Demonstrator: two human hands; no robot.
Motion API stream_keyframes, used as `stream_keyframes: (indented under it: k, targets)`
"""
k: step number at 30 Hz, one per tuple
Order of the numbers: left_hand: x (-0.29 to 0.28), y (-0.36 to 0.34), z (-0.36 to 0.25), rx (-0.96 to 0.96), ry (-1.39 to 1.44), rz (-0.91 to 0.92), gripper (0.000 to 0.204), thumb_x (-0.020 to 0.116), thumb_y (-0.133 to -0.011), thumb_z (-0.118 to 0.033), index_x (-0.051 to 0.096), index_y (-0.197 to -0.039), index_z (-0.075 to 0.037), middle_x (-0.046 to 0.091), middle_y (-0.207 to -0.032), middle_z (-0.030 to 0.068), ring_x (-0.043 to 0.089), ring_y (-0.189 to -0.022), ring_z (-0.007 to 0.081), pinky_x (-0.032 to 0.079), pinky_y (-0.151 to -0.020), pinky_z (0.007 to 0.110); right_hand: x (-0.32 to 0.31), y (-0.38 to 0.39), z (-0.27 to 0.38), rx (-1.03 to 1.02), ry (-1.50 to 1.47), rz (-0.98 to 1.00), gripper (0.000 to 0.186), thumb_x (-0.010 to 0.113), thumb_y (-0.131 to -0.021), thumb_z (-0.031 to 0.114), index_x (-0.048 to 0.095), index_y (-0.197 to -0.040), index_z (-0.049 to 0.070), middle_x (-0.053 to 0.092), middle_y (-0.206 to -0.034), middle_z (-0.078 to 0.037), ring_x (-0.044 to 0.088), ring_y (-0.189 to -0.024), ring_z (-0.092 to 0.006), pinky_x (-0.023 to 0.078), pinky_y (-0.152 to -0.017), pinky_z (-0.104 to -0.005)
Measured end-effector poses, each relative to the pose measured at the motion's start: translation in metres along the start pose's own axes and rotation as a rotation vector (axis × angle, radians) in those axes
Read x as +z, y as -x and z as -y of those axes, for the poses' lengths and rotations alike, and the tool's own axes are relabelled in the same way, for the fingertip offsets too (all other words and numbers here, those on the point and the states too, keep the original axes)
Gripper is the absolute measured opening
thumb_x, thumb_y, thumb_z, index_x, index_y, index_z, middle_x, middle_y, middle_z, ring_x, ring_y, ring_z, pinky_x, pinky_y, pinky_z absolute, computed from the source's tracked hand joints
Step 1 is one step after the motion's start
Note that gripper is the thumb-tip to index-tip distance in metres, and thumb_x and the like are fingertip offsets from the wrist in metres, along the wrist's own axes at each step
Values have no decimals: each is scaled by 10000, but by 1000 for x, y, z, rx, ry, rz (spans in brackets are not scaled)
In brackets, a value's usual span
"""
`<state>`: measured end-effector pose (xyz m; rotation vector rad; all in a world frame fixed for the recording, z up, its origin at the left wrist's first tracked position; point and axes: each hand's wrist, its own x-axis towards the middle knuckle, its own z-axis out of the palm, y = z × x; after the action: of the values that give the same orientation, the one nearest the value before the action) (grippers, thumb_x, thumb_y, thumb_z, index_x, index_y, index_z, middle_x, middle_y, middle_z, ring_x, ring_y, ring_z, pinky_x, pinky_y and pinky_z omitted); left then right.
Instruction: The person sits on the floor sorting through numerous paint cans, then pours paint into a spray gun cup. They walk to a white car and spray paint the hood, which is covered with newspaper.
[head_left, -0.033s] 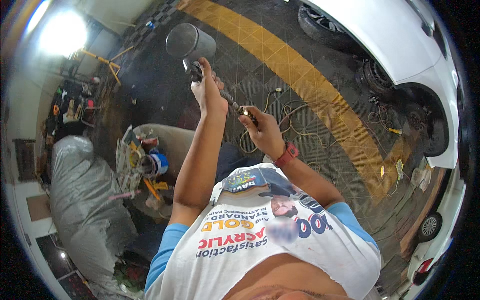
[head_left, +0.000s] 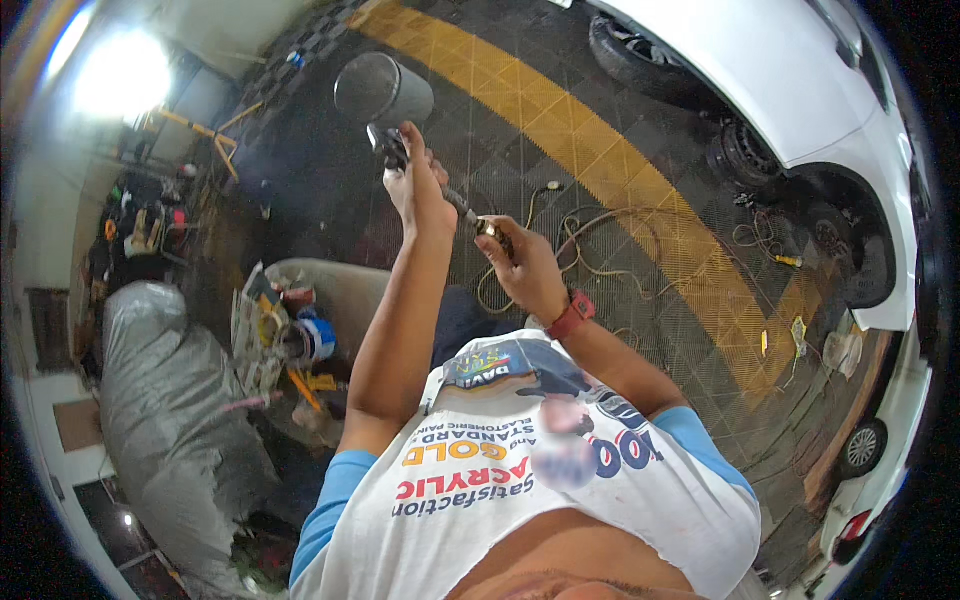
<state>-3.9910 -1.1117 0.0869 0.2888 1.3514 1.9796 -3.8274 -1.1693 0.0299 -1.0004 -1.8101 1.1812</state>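
A paint spray gun with a dark grey cup on top is in my left hand, out in front of me. My fingers wrap its handle, and the cup tilts away to the left. Below the handle, a brass-coloured hose coupling sits between the thumb and fingers of my right hand. A short metal fitting runs between the handle and that coupling. Whether the two are fully joined cannot be made out. My right wrist carries a red watch.
An air hose loops over the dark tile floor with its yellow band. To the right stands a white car, with loose wheels beside it. At left are a plastic-covered bulk, a blue-and-white can and a bright lamp.
The view has shifted slightly, and the gun sits a little lower in the picture. Both hands keep their hold.
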Motion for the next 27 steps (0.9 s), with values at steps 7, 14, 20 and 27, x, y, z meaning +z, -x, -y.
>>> stream_keyframes:
  k: [7,14,20,27]
  targets:
    - [50,-52,47,107,-77,65,372,718,-938,-409,474,-899,-132,367,-647,-73,343,-514,30,256,-457,238,11,-62,-23,2,8,-287,323,682,-955,306,629,-1163,66,622,-727,-103,569,-592,-203,457,-574,-322]
    - [98,-181,33,25,-42,163,316,676,-979,-355,476,-853,-145,383,-624,-73,320,-501,30,254,-463,240,35,-193,-39,103,156,-242,256,613,-977,296,594,-1049,51,694,-873,-204,677,-798,-416,525,-642,-451]
    - [112,-327,-48,-29,-140,297,394,661,-965,-458,484,-814,-140,376,-621,-71,344,-527,50,256,-482,237,89,-342,-4,103,-252,14,310,510,-1045,304,584,-966,14,642,-743,-136,644,-645,-286,498,-614,-393]
    - [101,-463,-138,3,130,442,409,633,-957,-512,489,-853,-144,311,-641,-75,249,-512,40,199,-485,226,161,-487,39,261,-976,445,444,425,-1068,480,576,-876,109,442,-631,65,368,-507,-24,274,-434,-198]
